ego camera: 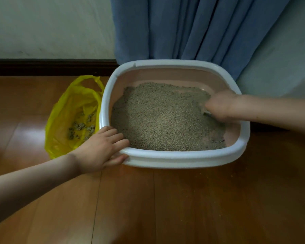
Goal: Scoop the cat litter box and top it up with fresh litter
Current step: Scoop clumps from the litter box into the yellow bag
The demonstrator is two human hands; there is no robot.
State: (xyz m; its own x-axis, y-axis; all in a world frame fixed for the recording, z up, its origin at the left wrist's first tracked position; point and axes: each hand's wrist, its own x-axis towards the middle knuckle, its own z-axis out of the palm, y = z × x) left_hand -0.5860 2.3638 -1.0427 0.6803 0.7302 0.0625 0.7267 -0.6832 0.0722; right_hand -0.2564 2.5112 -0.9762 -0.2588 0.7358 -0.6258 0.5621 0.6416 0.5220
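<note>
Yellow plastic bag [72, 110]: lies open on the wooden floor [165, 205], at roughly 9 o'clock from the litter box and just beside its left wall. Clumps of soiled litter [81, 126] rest in the bottom of the bag.

Left hand [100, 150]: placed on the box's near-left corner, at about 7 o'clock on the rim. Fingers are spread and lie over the top of the white rim, tips reaching toward the litter; the thumb presses against the outer wall below the rim. The corner is clasped between fingers and thumb.

Litter box [183, 156]: white rim, pink inner walls, standing flat on the floor at the centre of view. Its far edge touches or sits just before the blue curtain [192, 27] at 12 o'clock. Grey-beige granular litter [165, 118] covers most of the base. Pink wall shows bare along the far side and at the near-right corner.

Right hand [220, 104]: inside the box at about 3 o'clock, low against the litter near the right wall, the forearm crossing over the rim. The fingers are curled downward around a pale object [207, 113], of which only a small edge shows at the litter surface; what it is cannot be told. The view is blurred here.

Floor: scattered litter grains [234, 173] lie at 5 o'clock from the box. A dark skirting board [51, 66] runs along the wall at 10 o'clock.
</note>
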